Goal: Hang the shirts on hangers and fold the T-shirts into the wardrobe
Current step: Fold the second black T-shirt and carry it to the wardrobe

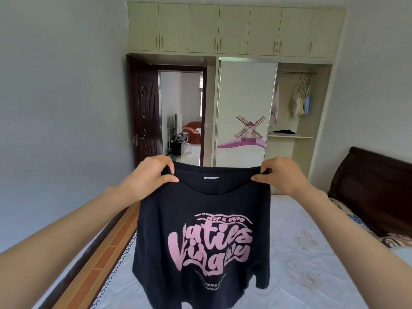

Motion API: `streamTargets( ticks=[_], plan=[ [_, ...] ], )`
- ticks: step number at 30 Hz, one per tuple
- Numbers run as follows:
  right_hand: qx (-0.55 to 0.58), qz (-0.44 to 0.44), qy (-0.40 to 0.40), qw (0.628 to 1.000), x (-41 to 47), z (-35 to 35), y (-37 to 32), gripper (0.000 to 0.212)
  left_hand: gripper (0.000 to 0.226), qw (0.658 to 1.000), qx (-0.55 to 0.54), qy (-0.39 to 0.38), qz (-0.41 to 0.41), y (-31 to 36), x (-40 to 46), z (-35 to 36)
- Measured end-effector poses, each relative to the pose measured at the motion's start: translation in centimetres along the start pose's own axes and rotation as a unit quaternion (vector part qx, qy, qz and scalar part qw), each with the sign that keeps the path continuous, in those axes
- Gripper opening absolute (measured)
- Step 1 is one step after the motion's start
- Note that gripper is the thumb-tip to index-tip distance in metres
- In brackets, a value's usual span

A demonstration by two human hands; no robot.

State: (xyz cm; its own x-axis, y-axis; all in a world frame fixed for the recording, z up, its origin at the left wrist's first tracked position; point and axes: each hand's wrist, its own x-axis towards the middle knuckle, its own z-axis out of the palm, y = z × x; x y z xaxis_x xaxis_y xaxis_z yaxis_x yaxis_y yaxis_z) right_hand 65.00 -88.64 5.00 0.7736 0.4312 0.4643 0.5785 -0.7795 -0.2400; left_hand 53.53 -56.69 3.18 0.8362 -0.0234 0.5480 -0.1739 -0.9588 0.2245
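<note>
A black T-shirt point(200, 208) with pink lettering hangs in the air over the bed, its front facing me. My left hand point(149, 177) pinches its left shoulder and my right hand point(283, 175) pinches its right shoulder, holding it spread out. Beyond it the wardrobe point(298, 108) stands with its right bay uncovered. Several garments on hangers point(301, 101) hang from its rail, and a dark folded item point(284, 132) lies on the shelf beneath.
The bed point(301, 253) with a pale patterned cover lies under the T-shirt, its dark headboard point(370, 186) at the right. A sliding wardrobe door with a windmill picture point(245, 112) covers the middle bay. An open dark door point(145, 108) leads to another room on the left.
</note>
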Motion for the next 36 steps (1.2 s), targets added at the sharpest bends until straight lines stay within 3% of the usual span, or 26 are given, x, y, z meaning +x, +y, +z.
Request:
streamTargets(
  ticks=[6,12,18,23,26,29,33,36],
  plan=[
    [0.135,-0.016,0.011,0.991,-0.1,0.2,1.5,0.038,0.028,0.995,-0.076,0.044,-0.036,-0.5,-0.6,0.4],
    [0.336,0.045,0.006,0.941,-0.4,1.2,2.8,0.038,0.022,0.975,-0.181,0.066,-0.110,-0.9,-1.0,1.8],
    [0.361,0.060,-0.016,0.931,-1.0,0.9,2.1,0.051,0.024,0.971,-0.181,0.059,-0.141,-0.3,-0.9,3.0],
    [0.433,0.084,-0.068,0.895,-1.7,0.7,2.3,0.102,0.030,0.934,-0.307,-0.004,-0.181,0.0,-0.7,2.6],
    [0.487,0.083,-0.099,0.864,-2.1,0.5,2.1,0.096,0.056,0.911,-0.365,-0.057,-0.184,0.3,-0.6,1.6],
    [0.478,0.078,-0.171,0.858,-2.2,0.1,2.4,0.082,0.068,0.916,-0.329,-0.131,-0.187,-0.1,-0.7,0.6],
    [0.417,0.102,-0.253,0.867,-2.7,-0.8,2.4,0.053,0.036,0.898,-0.343,-0.216,-0.175,0.0,-1.4,-0.2],
    [0.372,0.115,-0.300,0.871,-2.9,-0.7,2.2,0.033,0.019,0.901,-0.339,-0.209,-0.174,0.0,-1.8,0.2]
  ],
)
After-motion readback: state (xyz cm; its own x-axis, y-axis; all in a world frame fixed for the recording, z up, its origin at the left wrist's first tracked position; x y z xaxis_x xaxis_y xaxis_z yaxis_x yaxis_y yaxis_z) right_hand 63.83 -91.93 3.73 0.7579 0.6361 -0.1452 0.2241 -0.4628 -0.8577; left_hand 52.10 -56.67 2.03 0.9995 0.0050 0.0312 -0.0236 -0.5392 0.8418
